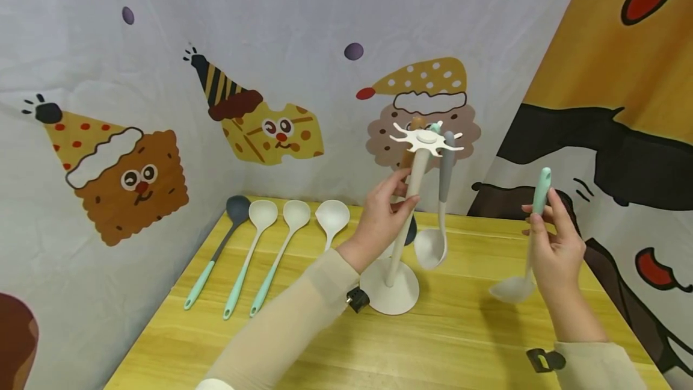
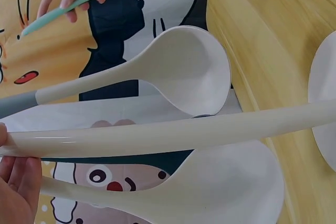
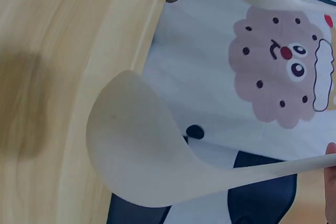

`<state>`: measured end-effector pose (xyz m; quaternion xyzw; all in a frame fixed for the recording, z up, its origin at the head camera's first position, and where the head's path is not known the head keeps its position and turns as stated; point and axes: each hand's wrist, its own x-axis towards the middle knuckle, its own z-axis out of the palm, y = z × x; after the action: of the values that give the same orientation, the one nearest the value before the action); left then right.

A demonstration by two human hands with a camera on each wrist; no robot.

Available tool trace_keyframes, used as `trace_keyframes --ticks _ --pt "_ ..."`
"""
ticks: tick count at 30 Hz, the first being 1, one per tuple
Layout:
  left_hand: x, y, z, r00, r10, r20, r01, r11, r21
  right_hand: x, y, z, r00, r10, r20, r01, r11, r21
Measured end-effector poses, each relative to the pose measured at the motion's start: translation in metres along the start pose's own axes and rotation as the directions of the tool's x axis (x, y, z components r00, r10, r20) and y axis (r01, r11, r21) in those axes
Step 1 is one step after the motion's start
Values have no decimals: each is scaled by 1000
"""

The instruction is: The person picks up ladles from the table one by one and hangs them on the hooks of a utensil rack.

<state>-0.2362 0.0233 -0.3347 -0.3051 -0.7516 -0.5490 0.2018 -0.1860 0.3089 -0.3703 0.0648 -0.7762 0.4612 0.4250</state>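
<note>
My left hand (image 1: 379, 218) grips the cream pole of a utensil stand (image 1: 399, 257), fingers and thumb round it below the hooked top. From those hooks hang a grey-handled ladle (image 1: 431, 248) and other utensils, partly hidden behind the pole and hand; one has a brown handle. To the right, my right hand (image 1: 557, 251) pinches the mint handle of a pale ladle (image 1: 511, 289), bowl down above the table. The right wrist view shows this ladle's bowl (image 3: 142, 145) close up. In the left wrist view, the pole (image 2: 157, 137) crosses between two hanging pale utensil heads.
On the left of the wooden table (image 1: 346, 348) lie a dark-headed utensil (image 1: 237, 209), two cream spoons with mint handles (image 1: 263, 214) and a white ladle (image 1: 332, 215), partly behind the left arm. A cartoon-printed cloth (image 1: 303, 11) stands behind and beside the table.
</note>
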Motion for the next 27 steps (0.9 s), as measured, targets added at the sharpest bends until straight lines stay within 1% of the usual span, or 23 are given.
trace_keyframes --ticks 5,8,12,17,22,27 --pt "-1 -1 1 1000 7 -9 -7 1000 22 2 -11 9 1000 -25 19 25 999 40" --pt "-3 -2 1 1000 21 -14 -20 999 33 2 -26 14 998 -59 24 57 993 106" --pt "-4 -3 2 998 65 -19 -64 996 62 1 -48 23 995 -91 37 83 982 171" --pt "-6 -5 1 993 115 -21 -111 985 135 2 -66 33 991 -115 75 98 974 204" --pt "-8 -4 1 993 121 -16 -116 978 175 2 -83 42 981 -174 91 140 944 298" --pt "-8 -4 2 991 132 -19 -126 975 181 5 -88 53 966 -233 115 168 897 409"
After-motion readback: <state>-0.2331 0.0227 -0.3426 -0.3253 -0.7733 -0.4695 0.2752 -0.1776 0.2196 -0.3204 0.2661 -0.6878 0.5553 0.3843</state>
